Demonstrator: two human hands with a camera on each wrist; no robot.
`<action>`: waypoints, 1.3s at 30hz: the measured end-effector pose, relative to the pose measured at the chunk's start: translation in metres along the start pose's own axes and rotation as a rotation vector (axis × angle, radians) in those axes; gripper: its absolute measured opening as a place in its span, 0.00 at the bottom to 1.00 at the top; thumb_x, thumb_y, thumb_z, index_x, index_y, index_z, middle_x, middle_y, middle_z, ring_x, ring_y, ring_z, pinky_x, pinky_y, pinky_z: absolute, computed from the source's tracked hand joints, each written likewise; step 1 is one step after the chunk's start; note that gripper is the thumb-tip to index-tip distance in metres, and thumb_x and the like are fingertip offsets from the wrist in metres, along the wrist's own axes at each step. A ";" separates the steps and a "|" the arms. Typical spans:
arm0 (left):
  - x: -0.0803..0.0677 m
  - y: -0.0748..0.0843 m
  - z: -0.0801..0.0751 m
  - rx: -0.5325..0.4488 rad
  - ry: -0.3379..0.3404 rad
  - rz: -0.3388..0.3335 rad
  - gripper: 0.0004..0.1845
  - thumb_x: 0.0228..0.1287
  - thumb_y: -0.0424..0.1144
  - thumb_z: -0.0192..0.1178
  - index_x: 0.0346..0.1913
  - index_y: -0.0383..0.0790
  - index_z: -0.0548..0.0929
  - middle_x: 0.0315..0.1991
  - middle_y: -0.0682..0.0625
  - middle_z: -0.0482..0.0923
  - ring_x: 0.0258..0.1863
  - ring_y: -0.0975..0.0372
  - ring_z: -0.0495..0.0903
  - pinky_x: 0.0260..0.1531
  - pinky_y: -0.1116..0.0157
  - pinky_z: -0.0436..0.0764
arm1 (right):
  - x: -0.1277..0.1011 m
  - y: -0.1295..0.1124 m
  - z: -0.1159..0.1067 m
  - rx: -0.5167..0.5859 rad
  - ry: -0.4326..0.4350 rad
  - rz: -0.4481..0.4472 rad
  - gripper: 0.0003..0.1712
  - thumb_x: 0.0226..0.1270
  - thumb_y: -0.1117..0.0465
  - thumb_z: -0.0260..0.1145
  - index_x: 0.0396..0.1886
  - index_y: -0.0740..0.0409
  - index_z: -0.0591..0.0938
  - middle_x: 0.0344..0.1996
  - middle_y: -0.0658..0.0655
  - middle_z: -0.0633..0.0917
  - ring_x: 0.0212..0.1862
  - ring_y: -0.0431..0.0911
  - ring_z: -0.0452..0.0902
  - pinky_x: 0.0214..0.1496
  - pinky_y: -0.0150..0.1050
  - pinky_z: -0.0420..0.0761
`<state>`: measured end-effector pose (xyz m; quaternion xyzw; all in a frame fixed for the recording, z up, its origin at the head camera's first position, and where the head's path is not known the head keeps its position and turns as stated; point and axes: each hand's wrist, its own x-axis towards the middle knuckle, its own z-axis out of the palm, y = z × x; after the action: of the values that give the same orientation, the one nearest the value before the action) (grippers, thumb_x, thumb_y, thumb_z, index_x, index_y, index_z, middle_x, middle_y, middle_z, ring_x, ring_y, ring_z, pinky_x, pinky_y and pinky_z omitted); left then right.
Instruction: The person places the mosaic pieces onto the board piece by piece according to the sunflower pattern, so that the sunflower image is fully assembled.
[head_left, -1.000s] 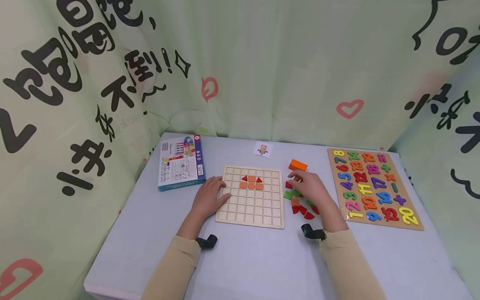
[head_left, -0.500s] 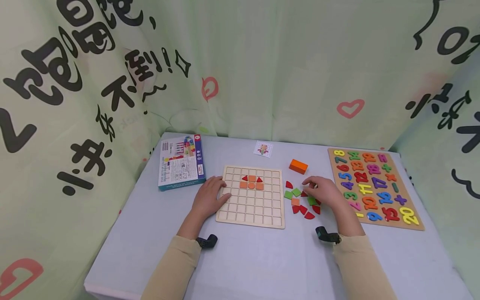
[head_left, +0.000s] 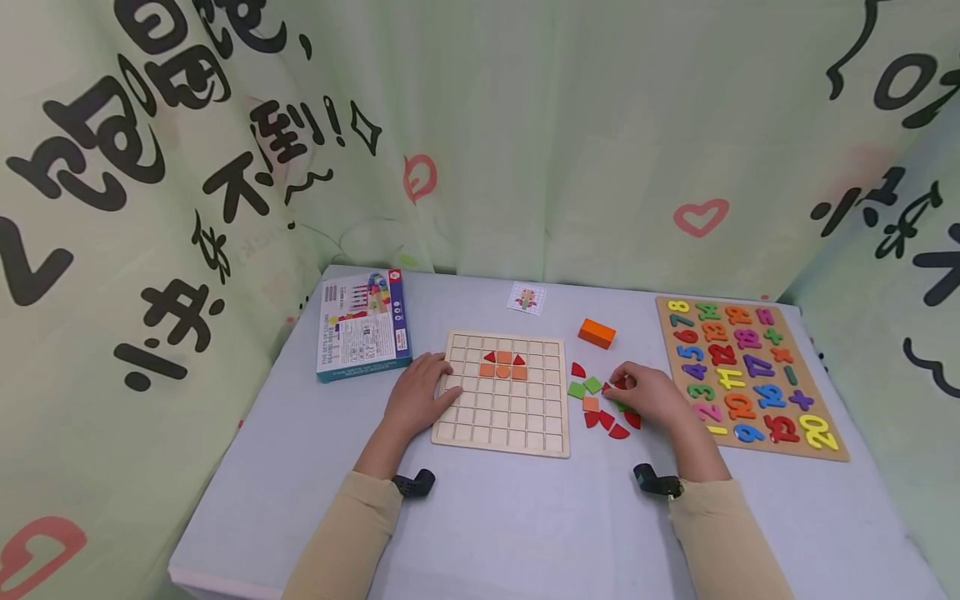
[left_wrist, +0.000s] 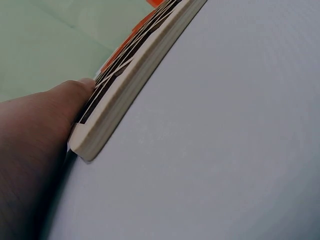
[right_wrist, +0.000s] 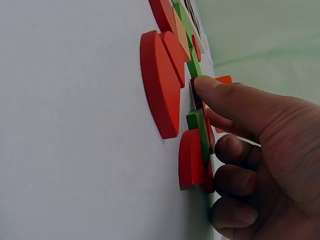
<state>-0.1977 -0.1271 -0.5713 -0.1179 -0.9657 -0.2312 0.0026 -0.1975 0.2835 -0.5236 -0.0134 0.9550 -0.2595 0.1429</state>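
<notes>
My left hand (head_left: 417, 395) rests on the left edge of a pale wooden grid board (head_left: 498, 425), its thumb over the rim; in the left wrist view the thumb (left_wrist: 75, 92) touches the board's corner (left_wrist: 100, 135). Several orange squares (head_left: 487, 370), an orange circle and two red triangles (head_left: 519, 360) sit in its upper cells. Right of the board, my right hand (head_left: 651, 396) is at a scatter of loose pieces. Thumb and index finger pinch a red piece (right_wrist: 196, 95), its shape mostly hidden. Green squares (head_left: 577, 389) and red quarter-circles (head_left: 618, 431) lie around it.
An orange block (head_left: 597, 333) stands behind the loose pieces. A small pattern card (head_left: 527, 297) lies beyond the board. A flat box (head_left: 362, 325) is at the back left, and a number puzzle board (head_left: 750, 379) at the right. A curtain (head_left: 600, 150) hangs behind the table.
The right hand has moved right and slightly nearer, from beside the board to the right part of the loose pieces, and its fingers have closed on a red piece. The left hand has stayed put.
</notes>
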 end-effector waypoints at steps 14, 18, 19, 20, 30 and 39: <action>0.000 0.000 -0.001 -0.005 -0.010 0.002 0.23 0.67 0.61 0.56 0.55 0.49 0.77 0.74 0.51 0.64 0.76 0.55 0.58 0.77 0.53 0.59 | 0.001 -0.003 0.003 0.002 0.008 0.029 0.19 0.64 0.48 0.70 0.46 0.54 0.78 0.29 0.55 0.76 0.35 0.48 0.71 0.30 0.35 0.72; 0.001 -0.001 0.000 -0.004 -0.008 0.003 0.23 0.67 0.61 0.56 0.55 0.50 0.76 0.74 0.51 0.64 0.77 0.55 0.57 0.77 0.53 0.59 | 0.001 -0.005 0.003 0.009 0.005 0.033 0.19 0.64 0.49 0.70 0.47 0.55 0.78 0.29 0.55 0.76 0.34 0.48 0.71 0.30 0.35 0.72; 0.001 -0.001 0.000 -0.005 -0.006 0.003 0.23 0.67 0.61 0.56 0.55 0.50 0.77 0.74 0.51 0.64 0.77 0.55 0.57 0.77 0.53 0.59 | 0.001 -0.005 0.003 0.011 0.003 0.030 0.19 0.64 0.50 0.69 0.47 0.55 0.78 0.29 0.55 0.76 0.34 0.48 0.71 0.30 0.35 0.72; 0.001 -0.001 0.000 -0.004 -0.004 0.004 0.23 0.67 0.61 0.57 0.55 0.50 0.77 0.74 0.51 0.64 0.77 0.55 0.57 0.76 0.53 0.59 | 0.001 -0.005 0.003 0.011 0.002 0.026 0.19 0.65 0.50 0.69 0.48 0.55 0.78 0.29 0.56 0.76 0.34 0.48 0.71 0.30 0.35 0.72; 0.001 -0.002 0.001 -0.008 0.000 0.008 0.23 0.67 0.61 0.57 0.55 0.50 0.77 0.74 0.51 0.65 0.76 0.54 0.58 0.76 0.53 0.60 | 0.001 -0.008 0.002 0.041 -0.007 0.005 0.18 0.66 0.51 0.68 0.51 0.54 0.78 0.29 0.55 0.76 0.34 0.48 0.71 0.30 0.35 0.73; 0.001 -0.002 0.001 -0.008 0.001 0.006 0.23 0.67 0.61 0.57 0.55 0.50 0.77 0.74 0.51 0.64 0.76 0.54 0.58 0.76 0.52 0.60 | -0.002 -0.034 0.000 0.037 -0.021 -0.040 0.18 0.67 0.53 0.66 0.53 0.54 0.77 0.27 0.56 0.74 0.28 0.48 0.70 0.25 0.35 0.72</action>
<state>-0.1992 -0.1283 -0.5734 -0.1207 -0.9645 -0.2349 0.0035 -0.1968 0.2546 -0.5062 -0.0328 0.9481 -0.2796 0.1477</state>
